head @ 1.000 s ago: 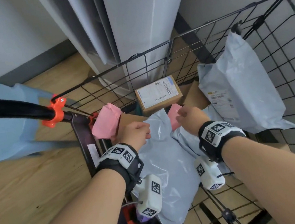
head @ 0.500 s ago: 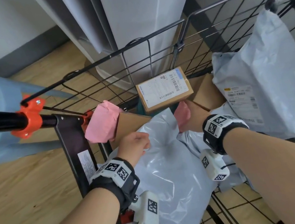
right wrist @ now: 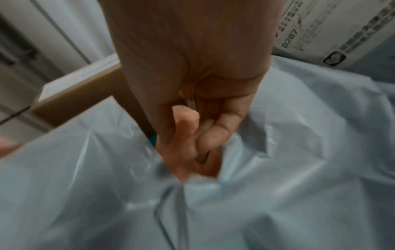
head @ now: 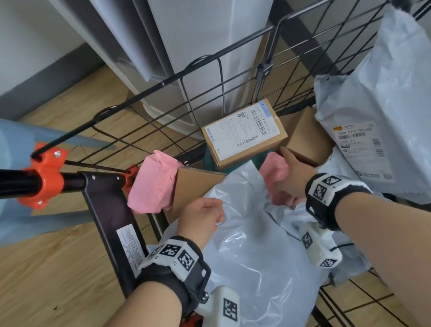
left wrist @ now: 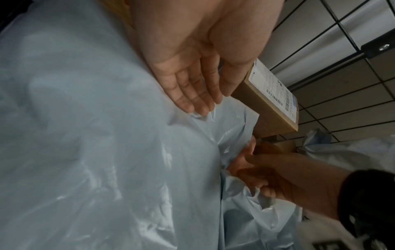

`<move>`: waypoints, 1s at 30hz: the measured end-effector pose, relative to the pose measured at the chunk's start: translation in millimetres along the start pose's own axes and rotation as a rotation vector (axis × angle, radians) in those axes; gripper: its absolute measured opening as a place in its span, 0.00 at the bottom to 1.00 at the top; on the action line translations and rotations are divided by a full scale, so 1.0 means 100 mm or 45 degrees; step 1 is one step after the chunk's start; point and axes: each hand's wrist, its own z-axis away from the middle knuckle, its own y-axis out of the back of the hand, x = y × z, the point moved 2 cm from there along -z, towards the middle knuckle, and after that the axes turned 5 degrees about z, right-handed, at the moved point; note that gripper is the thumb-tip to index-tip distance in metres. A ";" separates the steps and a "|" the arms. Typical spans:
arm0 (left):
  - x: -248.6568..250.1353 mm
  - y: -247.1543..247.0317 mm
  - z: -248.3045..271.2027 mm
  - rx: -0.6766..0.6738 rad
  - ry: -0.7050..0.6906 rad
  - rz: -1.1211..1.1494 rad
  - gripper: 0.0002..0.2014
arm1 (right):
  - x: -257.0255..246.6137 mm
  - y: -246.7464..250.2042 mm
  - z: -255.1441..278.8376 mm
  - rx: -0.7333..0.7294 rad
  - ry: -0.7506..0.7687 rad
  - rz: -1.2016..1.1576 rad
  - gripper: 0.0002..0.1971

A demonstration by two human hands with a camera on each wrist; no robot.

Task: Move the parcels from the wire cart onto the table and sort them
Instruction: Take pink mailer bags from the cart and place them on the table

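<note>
Both hands are down in the wire cart [head: 223, 81]. With my right hand [head: 290, 179] the grip is curled tight, fingers [right wrist: 205, 135] pinching a pink parcel [head: 273, 173] that sits between two grey poly mailers. My left hand [head: 203, 217] lies on the big grey mailer [head: 254, 257] in front of me, fingers [left wrist: 192, 94] nearly straight and pressing into the plastic, thumb alongside, not closed around anything I can make out. A labelled cardboard box [head: 244, 135] sits at the far side of the cart, just beyond my hands. A second pink parcel [head: 152, 186] leans at the left edge beside a plain brown box [head: 192, 184]. A white mailer [head: 401, 116] with a printed label stands against the right wall of the cart.
</note>
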 end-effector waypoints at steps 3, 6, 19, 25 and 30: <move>-0.03 0.01 -0.02 0.004 -0.006 -0.016 0.12 | -0.07 0.05 -0.04 -0.065 -0.027 -0.014 0.38; -0.03 -0.01 -0.04 0.022 -0.008 -0.008 0.11 | -0.15 -0.01 0.02 0.023 0.005 0.220 0.17; 0.38 -0.16 0.36 0.034 -0.069 -0.097 0.07 | -0.03 0.59 0.76 0.122 -0.125 -0.190 0.07; 0.73 -0.25 0.88 -0.024 -0.169 -0.184 0.08 | -0.15 0.98 1.40 0.243 0.000 -0.325 0.05; 1.12 -0.25 1.38 -0.020 -0.302 -0.228 0.08 | -0.30 1.34 2.09 0.496 0.188 -0.334 0.10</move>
